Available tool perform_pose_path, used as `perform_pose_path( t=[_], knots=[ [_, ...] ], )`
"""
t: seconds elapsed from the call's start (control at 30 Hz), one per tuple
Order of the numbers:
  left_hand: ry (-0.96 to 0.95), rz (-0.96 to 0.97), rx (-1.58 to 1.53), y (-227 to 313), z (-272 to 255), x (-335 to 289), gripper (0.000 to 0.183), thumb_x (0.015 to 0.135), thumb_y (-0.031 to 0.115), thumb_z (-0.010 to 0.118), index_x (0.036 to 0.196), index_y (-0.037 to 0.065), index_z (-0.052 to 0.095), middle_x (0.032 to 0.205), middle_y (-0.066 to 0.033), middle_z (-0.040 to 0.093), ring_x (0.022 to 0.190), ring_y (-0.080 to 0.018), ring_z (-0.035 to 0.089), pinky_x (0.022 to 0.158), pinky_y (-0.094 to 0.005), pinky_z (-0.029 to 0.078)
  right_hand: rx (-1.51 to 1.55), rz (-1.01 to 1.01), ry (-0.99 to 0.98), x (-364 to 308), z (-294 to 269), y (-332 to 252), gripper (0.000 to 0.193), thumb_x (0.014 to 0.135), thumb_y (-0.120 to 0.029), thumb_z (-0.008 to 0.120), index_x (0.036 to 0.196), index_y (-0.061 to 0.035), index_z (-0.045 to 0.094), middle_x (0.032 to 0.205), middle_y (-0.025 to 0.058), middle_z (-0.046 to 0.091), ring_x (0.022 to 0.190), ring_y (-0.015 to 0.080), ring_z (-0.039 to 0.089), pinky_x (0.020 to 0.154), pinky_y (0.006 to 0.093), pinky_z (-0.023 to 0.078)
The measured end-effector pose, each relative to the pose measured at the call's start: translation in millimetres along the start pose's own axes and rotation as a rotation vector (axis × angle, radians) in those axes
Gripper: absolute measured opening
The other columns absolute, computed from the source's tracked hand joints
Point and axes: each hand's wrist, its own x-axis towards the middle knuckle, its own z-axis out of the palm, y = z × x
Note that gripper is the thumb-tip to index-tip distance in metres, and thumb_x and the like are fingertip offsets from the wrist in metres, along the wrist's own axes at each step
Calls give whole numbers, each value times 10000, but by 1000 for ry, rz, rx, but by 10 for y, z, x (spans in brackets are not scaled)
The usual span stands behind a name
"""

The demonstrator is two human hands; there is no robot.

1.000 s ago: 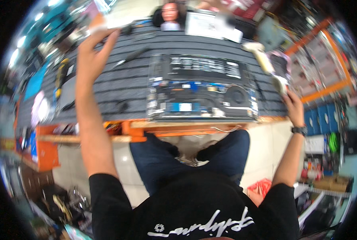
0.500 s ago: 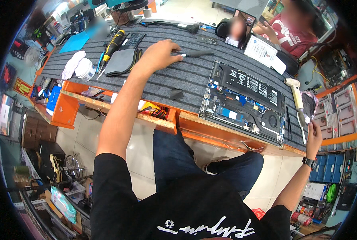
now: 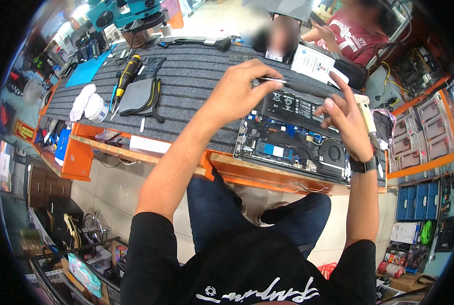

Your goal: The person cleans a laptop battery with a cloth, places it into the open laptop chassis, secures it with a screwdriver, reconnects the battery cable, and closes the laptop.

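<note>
L hand [image 3: 243,90] hides pt of thin tool's [image 3: 304,88] metal end; R hand [image 3: 348,119] covers pt of laptop's [image 3: 288,133] R side; can't tell if R fingertips touch tool's dk handle; most battery [image 3: 294,108] print too sm. to read; co-worker's [image 3: 356,41] head blurred; upright pic. [image 3: 283,40] blurred too; teal device [image 3: 127,16] cut by top edge; blk shirt [image 3: 247,259] by bottom.

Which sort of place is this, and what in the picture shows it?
Probably an electronics repair shop: an opened laptop lies with its battery and fan exposed on a grey striped mat; farther left lies a yellow-and-black screwdriver.
</note>
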Motion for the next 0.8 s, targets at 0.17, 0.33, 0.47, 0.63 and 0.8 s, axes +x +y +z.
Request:
perform_pose_path(
  t=[0.17,0.33,0.47,0.63,0.8],
  knots=[
    [-33,74,-98,-160,262,300,230,930,188,766,1119,57,775,1017,-56,723,907,-147,657,773,-292,509,309,-72,-29,467,-250,222,361,1003,-141,707,1311,-27,559,980,104,713,846,135,681,731,259,538],
    [37,-193,176,-1086,-208,523,269,959,228,720,1166,60,756,1040,-78,730,957,-193,682,847,-352,529,407,-182,49,658,-972,377,305,1039,-192,662,1295,-38,600,874,-8,585,752,86,523,677,244,445],
    [-128,-116,549,-1624,-328,640,226,919,191,714,1096,57,758,1045,-141,743,904,-310,718,833,-400,563,530,-290,129,599,-1356,574,311,1093,-259,562,1337,-67,549,909,6,518,816,120,498,698,276,427],
    [-317,-132,633,-1829,-256,836,232,923,190,723,1107,51,745,1000,-155,744,917,-323,709,852,-414,543,585,-332,70,541,-1524,682,332,1114,-276,510,1372,-67,512,934,16,499,830,125,480,734,282,419],
    [-455,-144,678,-1905,-234,948,206,917,191,714,1062,47,737,957,-160,742,913,-339,713,838,-424,547,561,-336,64,490,-1524,650,345,1116,-280,506,1387,-69,515,948,11,496,833,123,481,731,279,422]
  ],
)
